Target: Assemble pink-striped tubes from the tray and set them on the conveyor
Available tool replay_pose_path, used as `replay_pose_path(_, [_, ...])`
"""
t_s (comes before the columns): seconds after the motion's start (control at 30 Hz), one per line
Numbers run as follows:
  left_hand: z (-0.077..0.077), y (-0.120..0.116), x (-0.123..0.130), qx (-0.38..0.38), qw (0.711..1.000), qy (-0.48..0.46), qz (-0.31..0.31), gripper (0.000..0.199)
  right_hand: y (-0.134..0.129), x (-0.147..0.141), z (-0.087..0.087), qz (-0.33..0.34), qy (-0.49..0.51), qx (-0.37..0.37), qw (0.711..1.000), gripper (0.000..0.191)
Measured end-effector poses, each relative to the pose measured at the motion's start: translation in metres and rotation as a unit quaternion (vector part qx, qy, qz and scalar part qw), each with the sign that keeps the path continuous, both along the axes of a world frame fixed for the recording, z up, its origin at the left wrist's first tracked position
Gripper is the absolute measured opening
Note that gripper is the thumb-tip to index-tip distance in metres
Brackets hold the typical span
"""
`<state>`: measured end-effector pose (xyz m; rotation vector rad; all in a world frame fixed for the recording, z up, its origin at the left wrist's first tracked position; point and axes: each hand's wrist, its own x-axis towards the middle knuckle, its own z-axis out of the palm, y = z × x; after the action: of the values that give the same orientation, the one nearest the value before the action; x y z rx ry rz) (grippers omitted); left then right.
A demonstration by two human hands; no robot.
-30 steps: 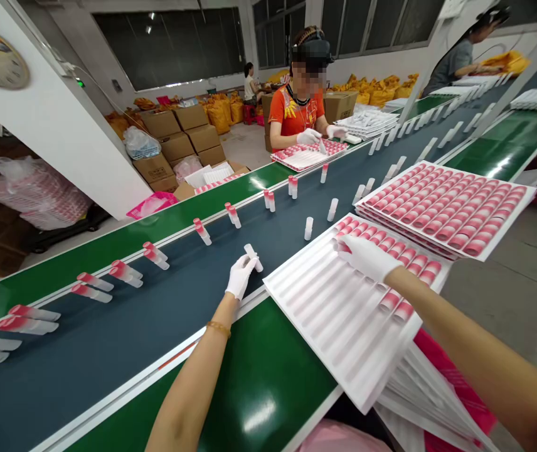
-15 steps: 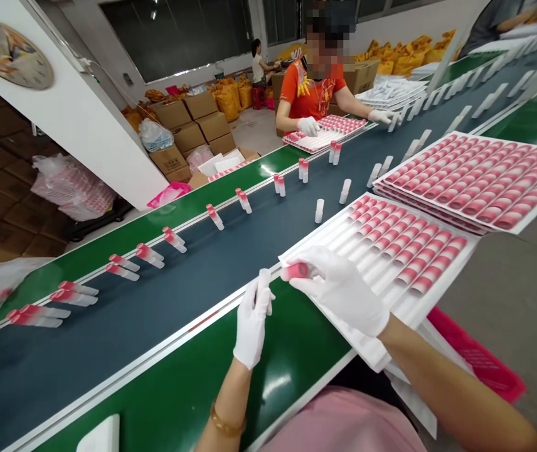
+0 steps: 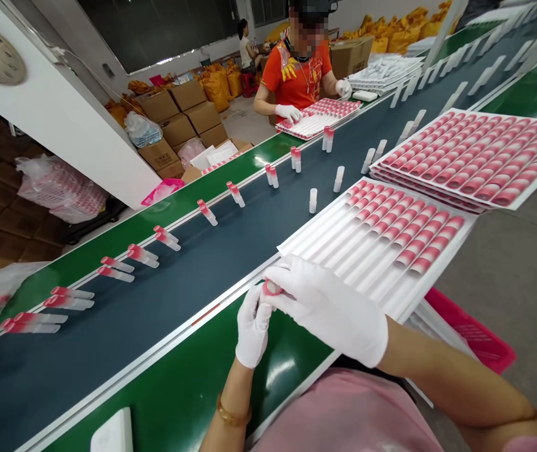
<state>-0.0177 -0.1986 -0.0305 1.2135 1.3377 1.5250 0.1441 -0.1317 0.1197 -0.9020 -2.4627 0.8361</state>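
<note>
My white-gloved hands meet above the green near side of the conveyor. My right hand point(image 3: 329, 307) is closed on a pink cap point(image 3: 273, 287), whose round end shows between thumb and fingers. My left hand point(image 3: 251, 329) is closed just below it around a slim white tube, now almost wholly hidden by the fingers and cap. How deep the tube sits in the cap cannot be seen. Under and beyond my right hand lies a white ridged tray point(image 3: 313, 251), its far-right part filled with rows of pink-and-white caps point(image 3: 404, 223).
A stack of filled trays point(image 3: 475, 160) lies beyond the tray. The dark belt point(image 3: 174, 301) carries bare white tubes point(image 3: 313, 201) and pink-capped tubes point(image 3: 167, 237). A co-worker point(image 3: 299, 69) stands opposite. A white object point(image 3: 113, 433) lies at lower left; a pink basket point(image 3: 475, 333) is at right.
My hands have come together, bringing the pink cap over the white tube. The co-worker's hand has drawn back from the belt. The view has shifted slightly.
</note>
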Motion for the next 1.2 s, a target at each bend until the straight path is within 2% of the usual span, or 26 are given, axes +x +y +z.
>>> replay_pose_path(0.17, [0.002,0.000,0.003,0.014,1.000,0.028,-0.004,0.032,-0.001,0.003,0.000,-0.022,-0.019,-0.015,0.999,0.021])
replay_pose_path(0.27, [0.006,0.000,0.004,0.013,0.999,0.053,-0.005,0.032,0.001,0.007,-0.004,-0.030,0.015,0.009,0.999,0.026])
replay_pose_path(0.37, [0.008,-0.001,0.005,0.002,0.999,0.051,-0.015,0.033,0.003,0.008,-0.007,-0.036,0.045,0.004,0.998,0.024])
replay_pose_path(0.53, [0.012,-0.001,0.008,-0.046,0.998,0.026,-0.035,0.037,0.010,0.007,-0.013,-0.016,0.028,-0.057,0.998,0.024])
replay_pose_path(0.67, [0.025,0.000,0.007,-0.090,0.995,-0.002,-0.053,0.044,0.015,0.008,-0.022,-0.049,0.055,-0.107,0.991,0.024])
replay_pose_path(0.73, [0.031,-0.003,0.005,-0.125,0.989,0.040,-0.064,0.039,0.016,0.007,-0.027,-0.074,0.043,-0.123,0.989,0.027])
replay_pose_path(0.8, [0.035,-0.008,0.005,-0.156,0.978,0.122,-0.064,0.026,0.015,0.004,-0.034,-0.081,0.024,-0.140,0.987,0.026])
replay_pose_path(0.87, [0.035,-0.011,0.005,-0.163,0.968,0.182,-0.056,0.021,0.014,-0.001,-0.043,-0.073,0.013,-0.146,0.986,0.020])
replay_pose_path(0.93, [0.032,-0.005,0.001,-0.158,0.965,0.202,-0.058,0.021,0.015,-0.007,-0.053,-0.069,0.014,-0.141,0.988,0.009])
replay_pose_path(0.97, [0.030,0.002,-0.005,-0.155,0.964,0.206,-0.058,0.021,0.018,-0.008,-0.058,-0.065,0.024,-0.140,0.988,0.007])
replay_pose_path(1.0, [0.028,0.014,-0.016,-0.150,0.965,0.211,-0.044,0.021,0.021,-0.008,-0.062,-0.057,0.039,-0.148,0.987,0.017])
replay_pose_path(1.07, [0.024,0.046,-0.052,-0.135,0.966,0.219,0.032,0.022,0.029,-0.002,-0.065,-0.041,0.073,-0.183,0.979,0.040])
replay_pose_path(1.13, [0.020,0.086,-0.106,-0.115,0.953,0.225,0.167,0.025,0.038,0.016,-0.067,-0.062,0.095,-0.208,0.971,0.052])
replay_pose_path(1.2, [0.013,0.124,-0.166,-0.124,0.935,0.230,0.239,0.029,0.045,0.043,-0.073,-0.120,0.103,-0.191,0.969,0.053])
